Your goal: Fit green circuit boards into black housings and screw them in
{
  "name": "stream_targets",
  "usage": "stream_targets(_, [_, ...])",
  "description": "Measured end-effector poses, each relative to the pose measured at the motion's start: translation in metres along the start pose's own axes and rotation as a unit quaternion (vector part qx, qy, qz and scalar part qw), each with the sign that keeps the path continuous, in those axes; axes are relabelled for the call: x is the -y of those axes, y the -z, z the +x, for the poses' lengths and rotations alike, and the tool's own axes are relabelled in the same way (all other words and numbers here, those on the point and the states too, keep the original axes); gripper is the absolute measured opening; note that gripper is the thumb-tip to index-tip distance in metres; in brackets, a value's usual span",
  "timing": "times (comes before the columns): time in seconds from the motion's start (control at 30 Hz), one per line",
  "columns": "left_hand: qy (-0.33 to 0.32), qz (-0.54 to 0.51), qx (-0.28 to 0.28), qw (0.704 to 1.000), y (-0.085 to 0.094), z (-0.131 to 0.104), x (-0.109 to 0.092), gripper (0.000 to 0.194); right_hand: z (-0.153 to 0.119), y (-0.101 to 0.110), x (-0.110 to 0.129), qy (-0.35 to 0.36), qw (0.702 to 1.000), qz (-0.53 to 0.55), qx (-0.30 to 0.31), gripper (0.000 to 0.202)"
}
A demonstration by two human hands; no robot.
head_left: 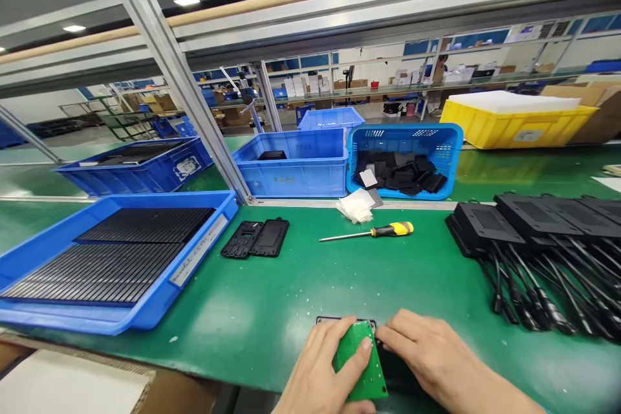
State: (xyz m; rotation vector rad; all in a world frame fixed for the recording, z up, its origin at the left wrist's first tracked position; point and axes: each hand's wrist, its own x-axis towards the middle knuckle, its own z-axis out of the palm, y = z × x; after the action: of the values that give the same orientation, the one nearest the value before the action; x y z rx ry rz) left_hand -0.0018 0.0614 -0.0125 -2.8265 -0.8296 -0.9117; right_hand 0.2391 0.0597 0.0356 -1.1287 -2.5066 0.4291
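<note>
At the bench's front edge, my left hand (326, 362) grips a green circuit board (359, 362), tilted, with the thumb across its face. My right hand (422, 349) is closed at the board's upper right corner, its fingertips on something too small to make out. A dark-edged part (324, 319) lies beneath the board, mostly hidden by it and my hands. Farther back, a yellow and black screwdriver (392, 229) lies on the green bench (286, 291). Two black casing halves (270, 237) rest side by side to its left.
A blue tray (160, 314) of black slatted parts is at left. Black cased units (490, 226) with cables lie at right. Behind stand a blue bin (301, 178), a blue basket (402, 136) of black pieces and a yellow crate (524, 129). White sheets (356, 207) lie before the basket.
</note>
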Motion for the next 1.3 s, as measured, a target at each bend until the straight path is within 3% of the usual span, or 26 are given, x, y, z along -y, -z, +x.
stream_targets(0.1, [0.076, -0.063, 0.052, 0.994, -0.002, -0.002, -0.004, 0.049, 0.006, 0.008, -0.007, -0.041, 0.993, 0.084, 0.072, 0.024])
stream_targets(0.2, [0.204, -0.122, 0.086, 0.968, -0.01, -0.001, -0.01, 0.039, 0.014, 0.015, -0.02, -0.11, 0.938, 0.254, 0.21, 0.024])
stream_targets(0.27, [0.217, -0.133, 0.082, 0.964, -0.013, 0.0, -0.011, 0.034, 0.014, 0.017, -0.025, -0.127, 0.906, 0.306, 0.264, 0.025])
stream_targets(0.33, [0.143, -0.113, 0.068, 0.981, -0.012, -0.001, -0.007, 0.037, 0.01, 0.014, -0.024, -0.13, 0.933, 0.264, 0.207, 0.023])
stream_targets(0.43, [0.036, -0.067, 0.043, 0.996, -0.005, -0.003, 0.001, 0.048, -0.001, 0.002, -0.011, -0.066, 0.994, 0.091, -0.009, 0.021])
stream_targets(0.5, [0.039, -0.068, 0.02, 0.997, -0.002, -0.005, 0.004, 0.051, -0.008, -0.01, 0.0, 0.024, 0.992, -0.013, -0.12, 0.027])
stream_targets(0.6, [0.074, -0.096, 0.017, 0.992, -0.002, -0.009, 0.002, 0.054, -0.012, -0.029, 0.01, 0.09, 0.973, -0.074, -0.199, 0.025])
stream_targets(0.67, [0.083, -0.086, 0.032, 0.992, -0.004, -0.011, -0.001, 0.054, -0.013, -0.035, 0.009, 0.08, 0.977, -0.059, -0.19, 0.027])
stream_targets(0.73, [0.067, -0.05, 0.044, 0.996, -0.006, -0.012, -0.001, 0.055, -0.013, -0.034, 0.005, 0.063, 0.989, -0.026, -0.131, 0.03])
stream_targets(0.83, [0.018, -0.002, 0.056, 0.998, -0.006, -0.008, 0.003, 0.073, -0.013, -0.026, -0.005, 0.05, 0.997, -0.01, -0.049, 0.026])
stream_targets(1.0, [-0.027, 0.033, 0.061, 0.997, -0.002, 0.01, 0.009, 0.078, -0.015, -0.029, -0.015, -0.007, 0.999, 0.031, -0.016, 0.016])
stream_targets(1.07, [-0.03, 0.031, 0.067, 0.997, -0.001, 0.015, 0.009, 0.077, -0.017, -0.036, -0.015, -0.015, 0.998, 0.033, -0.042, 0.022])
stream_targets(1.2, [-0.025, 0.008, 0.11, 0.994, -0.002, 0.016, 0.009, 0.083, -0.021, -0.047, -0.012, 0.036, 0.988, -0.056, -0.138, 0.03])
stream_targets(1.3, [-0.016, -0.017, 0.131, 0.991, -0.003, 0.016, 0.01, 0.083, -0.024, -0.052, -0.011, 0.05, 0.984, -0.09, -0.148, 0.027])
